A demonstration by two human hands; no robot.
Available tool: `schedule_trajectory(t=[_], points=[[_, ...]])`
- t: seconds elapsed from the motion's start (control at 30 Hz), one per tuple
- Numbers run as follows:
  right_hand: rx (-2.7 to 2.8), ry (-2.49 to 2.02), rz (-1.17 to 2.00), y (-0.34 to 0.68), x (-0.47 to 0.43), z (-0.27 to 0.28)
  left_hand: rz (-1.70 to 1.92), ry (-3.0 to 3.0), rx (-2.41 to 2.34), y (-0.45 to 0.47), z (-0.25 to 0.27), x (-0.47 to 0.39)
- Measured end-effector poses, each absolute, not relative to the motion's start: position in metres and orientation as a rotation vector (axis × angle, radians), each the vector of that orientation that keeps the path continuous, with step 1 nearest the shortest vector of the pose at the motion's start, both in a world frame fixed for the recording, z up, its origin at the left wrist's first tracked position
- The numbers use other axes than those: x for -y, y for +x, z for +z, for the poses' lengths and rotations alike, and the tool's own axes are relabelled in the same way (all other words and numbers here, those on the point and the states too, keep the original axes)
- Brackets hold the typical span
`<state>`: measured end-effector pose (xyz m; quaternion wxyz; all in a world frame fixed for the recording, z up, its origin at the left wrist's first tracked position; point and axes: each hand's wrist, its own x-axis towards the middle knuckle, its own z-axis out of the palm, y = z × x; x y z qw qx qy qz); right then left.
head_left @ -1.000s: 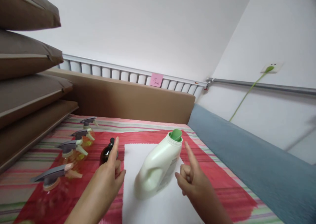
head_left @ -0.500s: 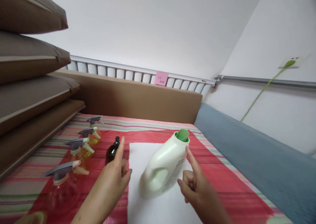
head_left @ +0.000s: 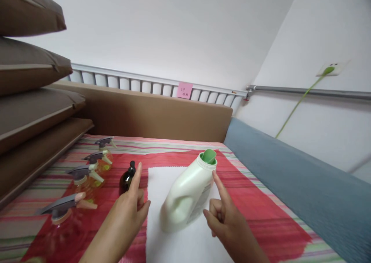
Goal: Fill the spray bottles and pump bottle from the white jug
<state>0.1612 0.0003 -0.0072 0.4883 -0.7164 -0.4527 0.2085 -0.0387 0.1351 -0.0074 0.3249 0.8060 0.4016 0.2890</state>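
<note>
My left hand (head_left: 129, 205) holds nothing; its index finger points up, its thumb stands apart and the other fingers curl. It is nearest to a dark pump bottle (head_left: 126, 181), which it partly covers. My right hand (head_left: 224, 212) has the same pointing shape, also without anything in it. Its index fingertip is by the neck of a white jug-like bottle (head_left: 185, 195); whether they touch I cannot tell. The bottle has a built-in handle, no cap, and a green spout (head_left: 209, 156) inside its mouth. It stands on a white sheet (head_left: 162, 251).
Several spray bottles (head_left: 62, 216) stand in a row at the left. Red cloth (head_left: 246, 193) lies on a striped cover. Stacked brown cushions (head_left: 37, 100) rise on the left, a brown board (head_left: 156, 120) at the back, a blue padded side (head_left: 278, 170) on the right.
The whole view has shifted slightly, so everything appears a little farther left. Both hands keep the same pointing shape, and the white bottle stays on the sheet.
</note>
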Motion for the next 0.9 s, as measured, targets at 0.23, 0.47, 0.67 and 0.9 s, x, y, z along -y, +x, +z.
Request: schedule_trajectory(t=[0.23, 0.47, 0.67, 0.9], points=[[1.089, -1.747, 0.502, 0.158, 0.0, -0.006, 0.741, 2.107, -1.027, -0.04, -0.007, -0.135], [1.122, -1.76, 0.525, 0.163, -0.002, -0.01, 0.649, 2.075, -1.058, -0.039, 0.003, -0.131], [1.123, -1.756, 0.543, 0.16, -0.002, -0.007, 0.623, 2.062, -1.081, -0.038, 0.007, -0.127], [1.034, -1.764, 0.497, 0.149, -0.003, 0.001, 0.631, 2.081, -1.074, -0.038, 0.002, -0.13]])
